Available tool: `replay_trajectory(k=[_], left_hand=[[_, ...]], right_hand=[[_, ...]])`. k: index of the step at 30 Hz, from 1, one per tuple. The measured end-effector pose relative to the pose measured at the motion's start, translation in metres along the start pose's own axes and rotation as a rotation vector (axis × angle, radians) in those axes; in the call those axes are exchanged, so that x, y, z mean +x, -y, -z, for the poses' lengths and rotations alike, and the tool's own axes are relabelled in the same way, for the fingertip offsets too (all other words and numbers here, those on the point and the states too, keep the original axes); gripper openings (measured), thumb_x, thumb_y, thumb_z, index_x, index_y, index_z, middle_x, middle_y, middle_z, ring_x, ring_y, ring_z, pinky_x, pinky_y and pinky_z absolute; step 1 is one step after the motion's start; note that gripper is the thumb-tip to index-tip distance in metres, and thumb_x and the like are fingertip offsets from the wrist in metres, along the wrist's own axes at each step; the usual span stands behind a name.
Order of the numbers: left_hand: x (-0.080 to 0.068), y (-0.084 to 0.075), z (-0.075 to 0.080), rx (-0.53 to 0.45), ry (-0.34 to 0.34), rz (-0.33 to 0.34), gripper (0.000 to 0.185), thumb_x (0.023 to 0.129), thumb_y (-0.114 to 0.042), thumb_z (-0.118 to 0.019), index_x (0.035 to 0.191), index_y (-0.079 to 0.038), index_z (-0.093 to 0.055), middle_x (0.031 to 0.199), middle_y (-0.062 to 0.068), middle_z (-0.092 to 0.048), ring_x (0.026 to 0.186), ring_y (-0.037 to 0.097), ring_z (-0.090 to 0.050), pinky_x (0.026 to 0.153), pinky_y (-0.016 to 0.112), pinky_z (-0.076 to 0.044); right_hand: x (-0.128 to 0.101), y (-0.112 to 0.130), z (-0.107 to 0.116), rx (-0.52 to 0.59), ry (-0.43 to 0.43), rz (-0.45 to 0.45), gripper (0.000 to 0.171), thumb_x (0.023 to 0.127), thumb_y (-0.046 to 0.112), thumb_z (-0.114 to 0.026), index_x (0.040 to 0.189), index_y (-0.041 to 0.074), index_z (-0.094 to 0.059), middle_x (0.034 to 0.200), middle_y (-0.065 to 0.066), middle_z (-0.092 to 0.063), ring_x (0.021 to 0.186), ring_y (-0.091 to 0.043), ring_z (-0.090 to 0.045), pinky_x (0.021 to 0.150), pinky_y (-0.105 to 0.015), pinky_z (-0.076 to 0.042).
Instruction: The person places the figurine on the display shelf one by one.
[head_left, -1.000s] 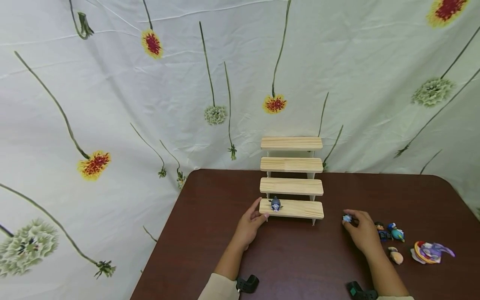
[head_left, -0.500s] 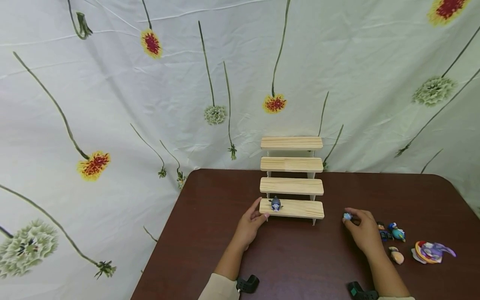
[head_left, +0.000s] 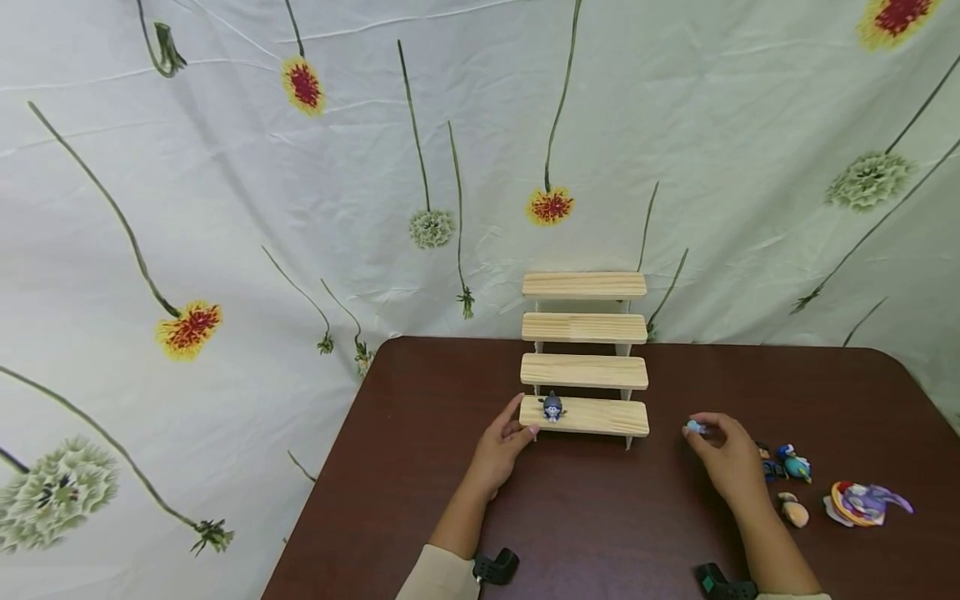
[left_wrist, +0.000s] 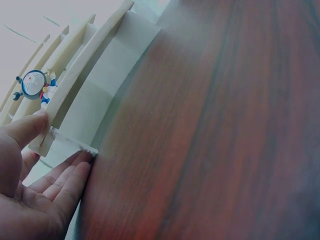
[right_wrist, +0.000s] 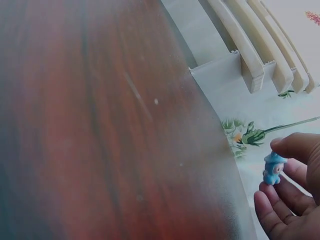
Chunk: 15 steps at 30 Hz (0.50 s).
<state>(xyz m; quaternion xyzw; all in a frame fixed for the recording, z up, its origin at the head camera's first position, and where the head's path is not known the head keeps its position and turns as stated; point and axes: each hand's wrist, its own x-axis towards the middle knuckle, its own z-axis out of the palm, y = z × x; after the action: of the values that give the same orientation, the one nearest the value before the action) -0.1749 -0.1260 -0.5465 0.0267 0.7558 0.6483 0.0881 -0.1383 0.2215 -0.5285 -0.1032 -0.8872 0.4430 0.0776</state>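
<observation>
My left hand [head_left: 498, 457] holds the left end of a wooden four-step display stand [head_left: 600, 414] by its lowest step. In the left wrist view the thumb lies at the board's edge, and the other fingers [left_wrist: 75, 177] reach below by the white leg. On that step, near the thumb, stands a blue-and-white cartoon cat figurine [left_wrist: 35, 84]. To the right of the stand, my right hand [head_left: 726, 467] pinches a small light-blue figurine [right_wrist: 273, 169] with a pointed hat between thumb and fingers, above the table.
Beside the right forearm lie several toys on the dark brown table [head_left: 600, 508]: a blue-green bird-like figure [head_left: 795, 463], a dark figure partly behind the hand, a beige one [head_left: 792, 510] and a purple one with a ring [head_left: 862, 505]. A flowered cloth [head_left: 360, 167] hangs behind.
My right hand has risen slightly, turning the light-blue figurine in its fingertips. The left hand, the stand and the cat figurine have stayed in place.
</observation>
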Motion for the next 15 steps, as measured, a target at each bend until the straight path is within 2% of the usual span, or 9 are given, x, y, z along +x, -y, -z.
replay_trajectory(k=[4,6,9,15], left_hand=[[0.0,-0.0005,-0.0004,-0.01,0.002,-0.024,0.069,0.099,-0.028,-0.067,0.159,-0.024,-0.034,0.123,0.018,-0.07,0.114,0.025,-0.067,0.098,0.038,-0.052],[-0.0001,-0.0006,-0.0004,-0.006,0.0,-0.021,0.069,0.099,-0.027,-0.067,0.159,-0.023,-0.034,0.123,0.018,-0.07,0.113,0.025,-0.067,0.097,0.037,-0.053],[0.0001,-0.0005,-0.0003,-0.008,0.002,-0.013,0.069,0.098,-0.029,-0.068,0.159,-0.025,-0.035,0.123,0.017,-0.071,0.113,0.024,-0.068,0.098,0.036,-0.052],[0.0005,-0.0006,-0.0009,-0.016,0.0,-0.014,0.069,0.098,-0.029,-0.069,0.158,-0.026,-0.036,0.123,0.018,-0.071,0.114,0.026,-0.068,0.099,0.038,-0.052]], right_hand=[[0.0015,-0.0003,-0.0001,-0.007,-0.005,-0.015,0.04,0.098,0.042,-0.066,0.122,0.01,-0.064,0.116,-0.015,-0.069,0.085,0.006,-0.055,0.071,-0.018,-0.047],[0.0014,0.0003,-0.0001,-0.005,-0.007,-0.012,0.041,0.098,0.045,-0.065,0.12,0.01,-0.064,0.115,-0.014,-0.069,0.083,0.012,-0.05,0.072,-0.016,-0.047],[0.0006,0.0015,-0.0004,0.005,-0.011,0.001,0.042,0.097,0.047,-0.065,0.119,0.01,-0.065,0.114,-0.014,-0.07,0.082,0.011,-0.051,0.071,-0.019,-0.047],[0.0004,0.0014,-0.0053,0.103,-0.026,0.065,0.036,0.099,0.039,-0.065,0.122,0.011,-0.068,0.105,-0.007,-0.071,0.071,0.0,-0.065,0.062,-0.025,-0.055]])
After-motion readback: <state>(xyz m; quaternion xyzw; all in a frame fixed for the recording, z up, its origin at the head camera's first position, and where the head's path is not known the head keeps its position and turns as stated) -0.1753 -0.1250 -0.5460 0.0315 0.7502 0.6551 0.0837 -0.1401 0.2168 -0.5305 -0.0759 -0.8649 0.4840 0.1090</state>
